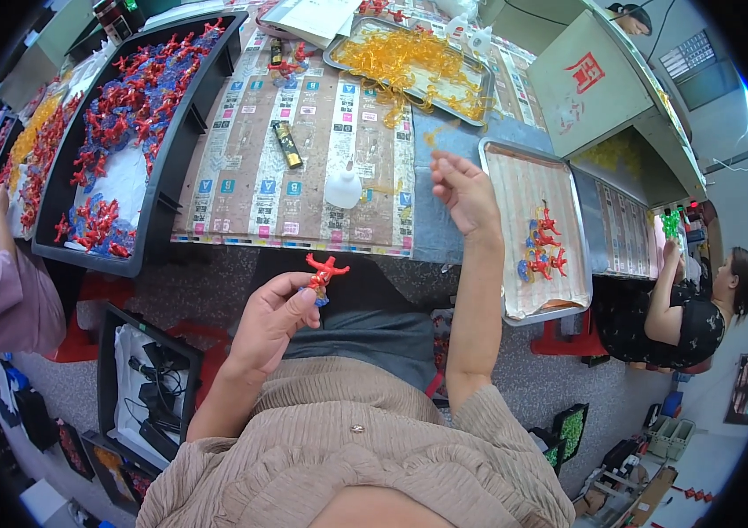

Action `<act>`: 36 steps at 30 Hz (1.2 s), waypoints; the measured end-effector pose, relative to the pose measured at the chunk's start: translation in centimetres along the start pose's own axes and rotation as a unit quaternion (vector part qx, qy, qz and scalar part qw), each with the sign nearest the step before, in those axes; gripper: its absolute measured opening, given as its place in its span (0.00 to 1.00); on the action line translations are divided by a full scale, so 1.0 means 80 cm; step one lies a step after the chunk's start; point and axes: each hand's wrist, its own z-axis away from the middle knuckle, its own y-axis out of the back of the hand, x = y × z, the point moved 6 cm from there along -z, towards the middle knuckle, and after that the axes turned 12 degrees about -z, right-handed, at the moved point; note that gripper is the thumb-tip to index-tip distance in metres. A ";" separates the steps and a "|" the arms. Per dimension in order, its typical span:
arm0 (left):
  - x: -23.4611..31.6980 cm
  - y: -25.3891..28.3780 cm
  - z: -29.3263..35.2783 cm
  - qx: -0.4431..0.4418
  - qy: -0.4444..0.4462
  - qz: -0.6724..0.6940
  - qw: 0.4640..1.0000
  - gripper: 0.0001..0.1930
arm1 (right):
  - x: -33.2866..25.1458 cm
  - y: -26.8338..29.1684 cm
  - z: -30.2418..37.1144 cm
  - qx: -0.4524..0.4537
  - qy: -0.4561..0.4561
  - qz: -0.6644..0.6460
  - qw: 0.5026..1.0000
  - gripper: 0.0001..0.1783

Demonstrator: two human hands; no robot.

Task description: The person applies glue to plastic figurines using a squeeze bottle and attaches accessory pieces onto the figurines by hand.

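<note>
My left hand (270, 324) is closed around a small toy figure (328, 267), red above with spread arms and blue below, just off the table's near edge. Over the blue-grey mat, my right hand (469, 195) pinches a thin, translucent yellow-orange plastic piece (432, 137). Beyond it, a heap of similar yellow pieces (391, 55) fills much of a metal tray (485, 88). Several red and blue figures (543, 255) lie in a paper-lined tray (519, 180) to the right. A white squeeze bottle (343, 189) with a thin nozzle stands between my hands, farther back.
On the left, a large black bin (165, 211) holds many red and blue figures. A black-and-gold tube (287, 145) lies on the printed table covering. At the right rises a pale green cabinet (589, 79). Co-workers sit on both sides, one in black (686, 317).
</note>
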 end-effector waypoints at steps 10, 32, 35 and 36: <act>-0.004 -0.003 -0.001 -0.008 0.002 0.038 0.999 0.13 | -0.018 -0.031 0.043 -0.039 0.114 0.220 0.968 0.14; -0.008 -0.023 -0.007 -0.049 -0.018 0.129 0.990 0.18 | 0.052 -0.088 0.185 -0.186 0.114 0.232 0.948 0.12; -0.010 -0.023 -0.007 -0.047 -0.015 0.112 0.992 0.18 | 0.053 -0.084 0.187 -0.175 0.107 0.231 0.951 0.12; -0.010 -0.022 -0.006 -0.045 -0.016 0.113 0.992 0.18 | 0.054 -0.083 0.187 -0.176 0.111 0.239 0.948 0.12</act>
